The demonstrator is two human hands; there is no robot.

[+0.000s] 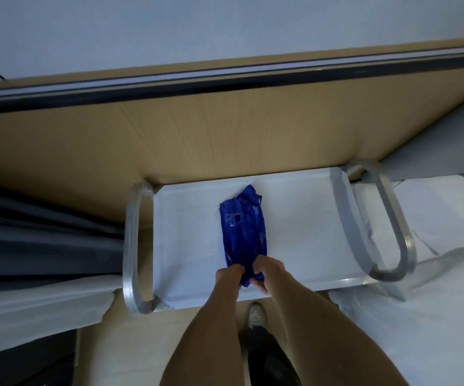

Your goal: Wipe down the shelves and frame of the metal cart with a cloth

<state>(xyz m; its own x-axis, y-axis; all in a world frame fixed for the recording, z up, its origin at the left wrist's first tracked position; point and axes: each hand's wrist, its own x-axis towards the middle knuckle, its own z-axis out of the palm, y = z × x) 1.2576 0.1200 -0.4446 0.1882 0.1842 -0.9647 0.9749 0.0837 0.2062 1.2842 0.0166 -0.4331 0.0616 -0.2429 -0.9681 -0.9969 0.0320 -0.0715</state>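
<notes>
A blue cloth (242, 229) lies bunched lengthwise on the top shelf (295, 235) of the metal cart, stretching from near the shelf's far edge toward me. My left hand (229, 275) and my right hand (267, 274) both grip the cloth's near end, side by side, with fingers curled round it. The cart has a looped metal handle on the left (132, 246) and another on the right (387, 227).
A wooden panel (169, 140) with a dark rail stands right behind the cart. White bedding (434, 316) lies to the right, a dark curtain (44, 232) and white sheet to the left. My shoe (256, 316) shows on the floor below the shelf.
</notes>
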